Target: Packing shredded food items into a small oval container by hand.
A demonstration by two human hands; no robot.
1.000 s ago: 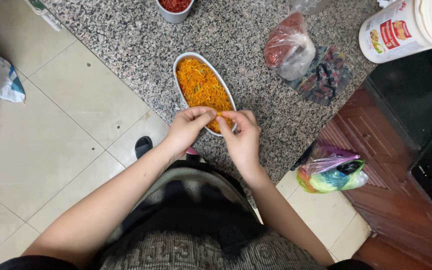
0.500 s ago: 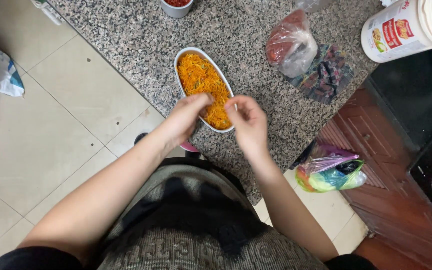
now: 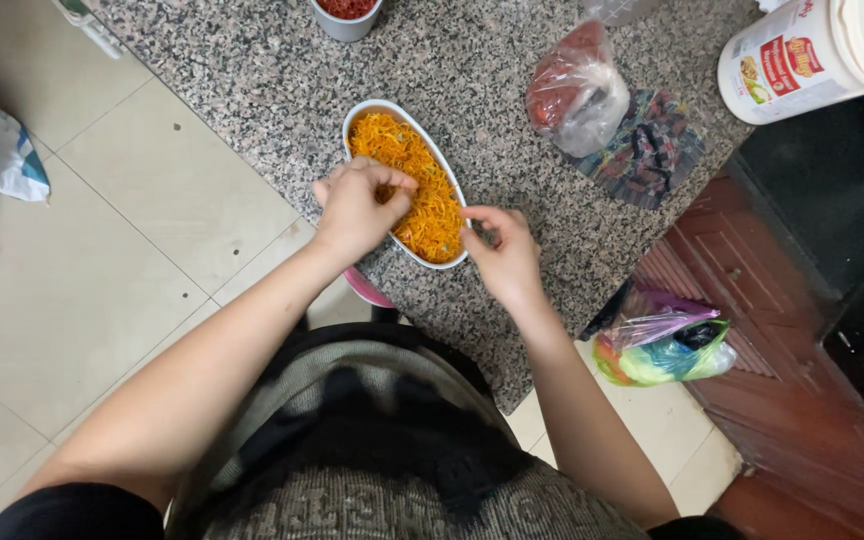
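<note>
My left hand (image 3: 357, 205) rests over the near half of the white oval dish (image 3: 357, 115), fingers curled and pinching into the orange shreds (image 3: 407, 150) heaped inside it. My right hand (image 3: 502, 255) sits just beside the dish's right rim on the speckled granite counter (image 3: 232, 90), fingertips pinched together (whether they hold a few strands, I cannot tell). A knotted plastic bag (image 3: 577, 90) lies well apart.

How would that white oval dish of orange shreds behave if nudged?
The white oval dish would probably slide, not tip: it sits low and flat on the granite counter. The orange shreds, heaped loosely to its rim, might spill.
</note>
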